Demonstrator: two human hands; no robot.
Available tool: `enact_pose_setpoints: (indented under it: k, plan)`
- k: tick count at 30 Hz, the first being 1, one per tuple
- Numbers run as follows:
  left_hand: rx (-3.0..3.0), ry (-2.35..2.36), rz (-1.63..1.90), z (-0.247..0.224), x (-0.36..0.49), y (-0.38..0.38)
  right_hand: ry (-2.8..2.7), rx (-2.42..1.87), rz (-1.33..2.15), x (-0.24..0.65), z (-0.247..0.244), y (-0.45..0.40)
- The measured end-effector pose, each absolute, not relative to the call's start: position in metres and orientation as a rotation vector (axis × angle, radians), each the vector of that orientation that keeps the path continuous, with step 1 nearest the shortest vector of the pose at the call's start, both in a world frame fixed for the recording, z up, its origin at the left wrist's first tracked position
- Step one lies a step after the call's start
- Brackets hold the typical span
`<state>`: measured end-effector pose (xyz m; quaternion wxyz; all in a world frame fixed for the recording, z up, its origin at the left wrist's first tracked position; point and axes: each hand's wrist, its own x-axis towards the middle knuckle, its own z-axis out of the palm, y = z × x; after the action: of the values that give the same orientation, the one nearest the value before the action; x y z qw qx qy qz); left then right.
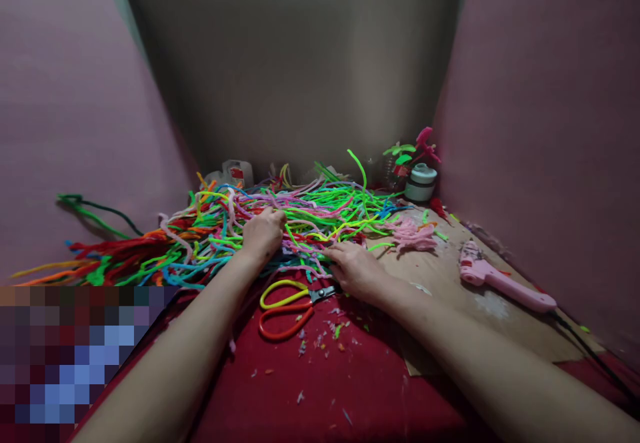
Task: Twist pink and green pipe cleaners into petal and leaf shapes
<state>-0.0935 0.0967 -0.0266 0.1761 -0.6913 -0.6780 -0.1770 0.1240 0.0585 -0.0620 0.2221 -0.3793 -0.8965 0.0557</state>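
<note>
A wide heap of fuzzy craft stems [320, 203] in green, pink, red, orange and blue covers the back of the table. My left hand [264, 233] is in the middle of the heap, its fingers curled together among the stems; what they pinch is too small to make out. To its right, my right hand [353, 266] rests at the heap's front edge with bent fingers, the fingertips partly lost among the stems. Scissors [293, 306] with one yellow and one red handle lie on the red cloth just in front, blades pointing toward my right hand.
A pink glue gun [505, 286] with a black cord lies on the brown board [440, 336] at right. Pink looped stems [414, 235] sit nearby. Behind stand a lidded jar [421, 183] and stem flowers [425, 143]. Scraps dot the red cloth [300, 403]. Pink walls flank both sides.
</note>
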Motion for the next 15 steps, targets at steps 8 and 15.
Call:
enact_pose_setpoints:
  k: [8,15]
  plan:
    - [-1.854,-1.855,-0.55,-0.019,-0.097,0.092,-2.473,-1.048,0.174,0.125,-0.063,0.06]
    - [-2.089,-1.72,-0.441,-0.027,-0.078,0.096,-2.479,-1.038,0.144,0.124,-0.065,0.06]
